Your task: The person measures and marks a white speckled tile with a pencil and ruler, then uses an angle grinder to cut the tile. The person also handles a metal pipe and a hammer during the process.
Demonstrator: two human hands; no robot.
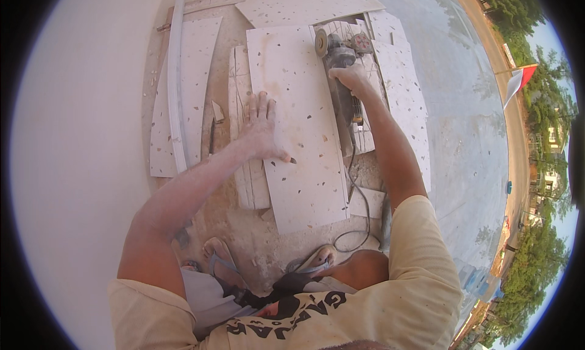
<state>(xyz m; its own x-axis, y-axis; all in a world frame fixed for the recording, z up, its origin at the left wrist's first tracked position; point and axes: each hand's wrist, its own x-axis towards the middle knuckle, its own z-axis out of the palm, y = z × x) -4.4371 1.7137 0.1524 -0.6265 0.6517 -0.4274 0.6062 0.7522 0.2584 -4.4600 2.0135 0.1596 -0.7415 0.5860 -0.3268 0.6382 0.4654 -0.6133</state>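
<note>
A long white speckled terrazzo-like tile (308,167) lies lengthwise before me, resting over other pieces. My left hand (262,134) presses on its left side, fingers spread and dusted white. At the tile's right edge, my right hand (353,77) is wrapped around the body of a dark angle grinder (341,59). The grinder's round disc (321,42) is at the upper left of the tool, above the tile's far right corner. Whether it spins I cannot tell. Beside its head sits a round reddish disc-like piece (362,43).
More speckled tiles (399,88) lie to the right, with another (304,4) across the far end. A long pale metal bar (176,82) rests on a tile at left. The grinder's cord (367,210) loops near my sandalled foot (320,257). A pale wall (79,167) rises at left.
</note>
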